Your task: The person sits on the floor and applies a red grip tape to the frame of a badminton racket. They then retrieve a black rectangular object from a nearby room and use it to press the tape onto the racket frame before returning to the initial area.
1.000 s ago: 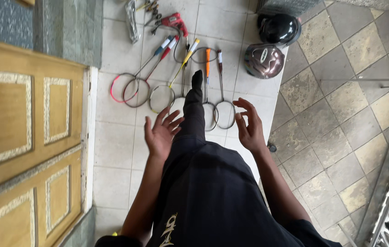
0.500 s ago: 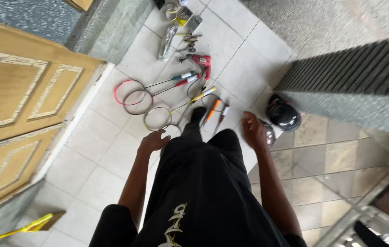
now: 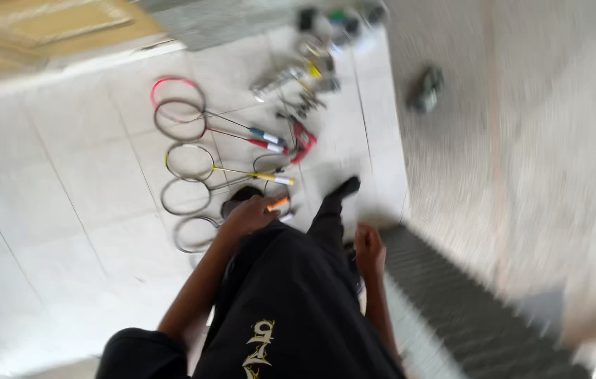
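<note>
Our left hand hovers over the rackets, which lie side by side on the floor, handles pointing one way; its fingers look loosely bent and empty. The right hand is blurred, so we cannot tell. Beyond lie small tools, labels unreadable.

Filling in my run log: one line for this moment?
left hand: empty, above rackets | right hand: empty, by leg | floor: tiled
</note>
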